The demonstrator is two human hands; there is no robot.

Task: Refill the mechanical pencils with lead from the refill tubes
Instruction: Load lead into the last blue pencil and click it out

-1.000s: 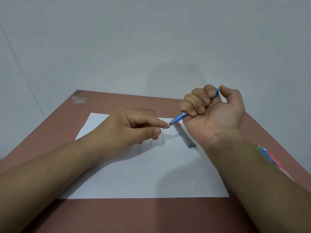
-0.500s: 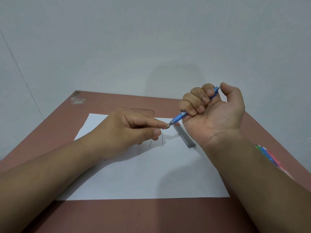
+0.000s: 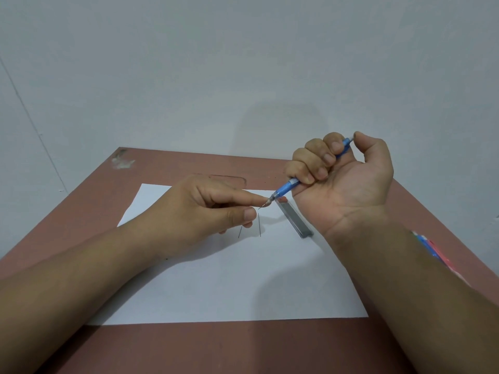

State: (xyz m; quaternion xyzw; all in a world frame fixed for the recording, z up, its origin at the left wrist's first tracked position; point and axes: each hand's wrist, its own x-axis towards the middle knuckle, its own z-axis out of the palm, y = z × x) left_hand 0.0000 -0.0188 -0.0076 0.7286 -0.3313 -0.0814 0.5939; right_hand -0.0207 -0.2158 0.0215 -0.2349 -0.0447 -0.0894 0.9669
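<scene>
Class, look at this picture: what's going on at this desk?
A person is refilling a blue mechanical pencil. The right hand grips the barrel, thumb on the top end, tip pointing down and left. The left hand has its forefinger at the tip, where a short bit of lead sticks out. Two loose leads and a grey refill tube lie on the white paper. More pencils lie beyond the right forearm.

R hand (image 3: 348,182) fisted palm-up; L hand (image 3: 205,209) pinching, both forearms extended.
</scene>
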